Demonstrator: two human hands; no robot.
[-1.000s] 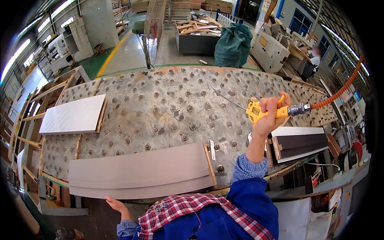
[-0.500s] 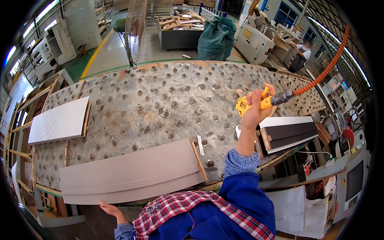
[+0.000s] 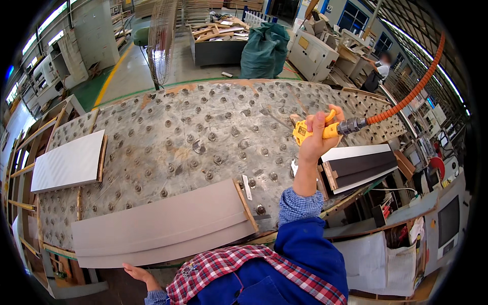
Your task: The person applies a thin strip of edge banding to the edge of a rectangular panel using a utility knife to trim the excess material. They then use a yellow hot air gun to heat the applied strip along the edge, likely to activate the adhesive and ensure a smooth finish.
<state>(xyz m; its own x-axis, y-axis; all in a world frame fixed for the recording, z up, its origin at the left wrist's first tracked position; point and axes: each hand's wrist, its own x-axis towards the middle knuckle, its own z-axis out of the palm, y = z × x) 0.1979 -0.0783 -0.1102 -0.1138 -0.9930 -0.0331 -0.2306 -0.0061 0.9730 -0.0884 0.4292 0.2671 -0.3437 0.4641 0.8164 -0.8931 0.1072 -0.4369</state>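
My right hand [image 3: 314,142] is raised over the table, its fingers wrapped round a yellow air blow gun [image 3: 301,134]. An orange coiled hose [image 3: 409,96] runs from the gun's grey coupling up to the right. Below and to the left lies a long grey-beige panel [image 3: 157,218] along the near table edge, with a bare wood strip on its right end. My left hand [image 3: 138,274] is at the panel's near edge, fingers stretched out; whether they touch it I cannot tell. A small white strip [image 3: 247,187] lies just right of the panel.
Small ball rollers stud the metal table [image 3: 193,162]. A white panel [image 3: 68,160] sits at the left, and dark and white panels [image 3: 358,168] at the right. Beyond the table stand a scrap-wood bin [image 3: 218,53], a green sack [image 3: 263,53] and a person [image 3: 375,73] by machinery.
The whole view has shifted slightly, so the table and panels appear a little further left. My right hand still grips the blow gun, and my left hand remains by the panel's near edge.
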